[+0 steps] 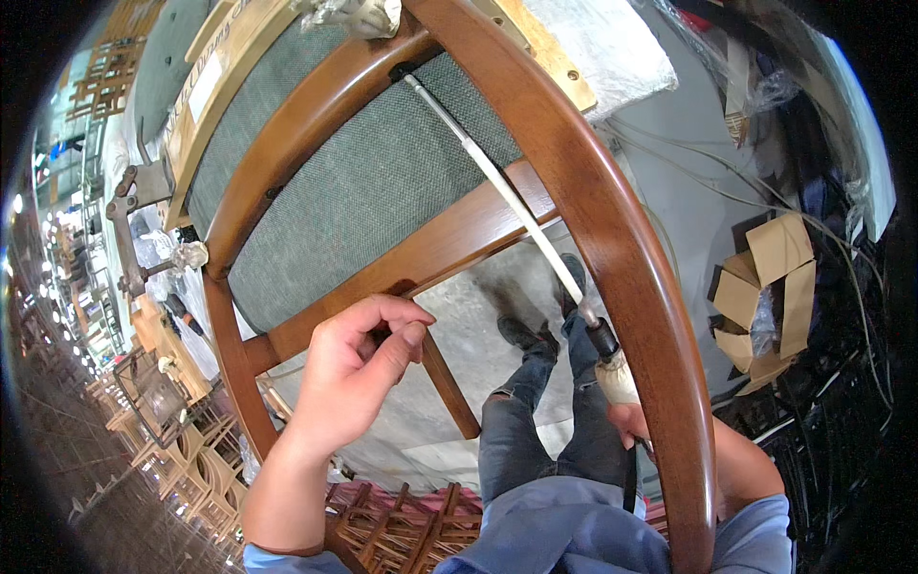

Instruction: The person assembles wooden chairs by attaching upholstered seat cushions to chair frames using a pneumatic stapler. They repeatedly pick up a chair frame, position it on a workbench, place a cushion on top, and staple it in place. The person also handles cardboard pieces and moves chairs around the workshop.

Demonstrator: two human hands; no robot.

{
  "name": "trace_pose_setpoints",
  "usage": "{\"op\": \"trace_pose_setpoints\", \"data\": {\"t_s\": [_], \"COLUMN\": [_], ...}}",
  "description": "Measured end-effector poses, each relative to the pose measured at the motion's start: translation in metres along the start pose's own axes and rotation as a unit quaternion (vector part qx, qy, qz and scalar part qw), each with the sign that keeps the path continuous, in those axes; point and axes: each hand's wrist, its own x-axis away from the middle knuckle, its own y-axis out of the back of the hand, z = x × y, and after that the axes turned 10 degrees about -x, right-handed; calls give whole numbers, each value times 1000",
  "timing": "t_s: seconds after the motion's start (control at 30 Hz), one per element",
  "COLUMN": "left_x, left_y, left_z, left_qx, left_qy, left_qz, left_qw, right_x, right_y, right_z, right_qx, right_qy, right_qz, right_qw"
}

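A brown wooden chair frame (564, 172) with a grey-green fabric seat (373, 163) takes up the middle of the view. My right hand (627, 422), partly hidden behind the frame's right rail, is wrapped round the grip of a power screwdriver (617, 375). Its long white shaft (521, 212) slants up to the left, and the tip meets a dark hole in the curved inner rail (335, 100). Over the near crossbar (459, 234), my left hand (344, 368) is closed, thumb and forefinger pinched together. Whatever lies between those fingertips is too small or hidden to name.
Metal clamps (134, 225) with plastic-wrapped ends press on the frame at left. An open cardboard box (765, 297) lies at right, near loose hoses (712, 182). My legs stand below the frame. Stacked wooden chair parts (411, 526) lie at the bottom, and more chair frames (196, 469) fill the lower left.
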Motion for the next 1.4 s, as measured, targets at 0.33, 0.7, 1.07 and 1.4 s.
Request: {"op": "trace_pose_setpoints", "data": {"t_s": [0.33,0.7,1.07,1.4], "left_x": [-4,-6,-9,-13], "left_y": [-4,12,65,66], "left_z": [0,-6,16,16], "left_qx": [146,210,233,223], "left_qy": [-51,-17,-152,-183], "left_qz": [-21,-60,-141,-149], "left_qw": [988,976,950,946], "right_x": [-2,-4,43,19], "right_y": [-7,-3,-68,-122], "right_z": [13,-5,-70,-116], "right_qx": [0,-6,228,120], "right_qy": [-36,-31,88,98], "right_qz": [-16,-41,-8,3], "right_qw": [999,999,970,988]}}
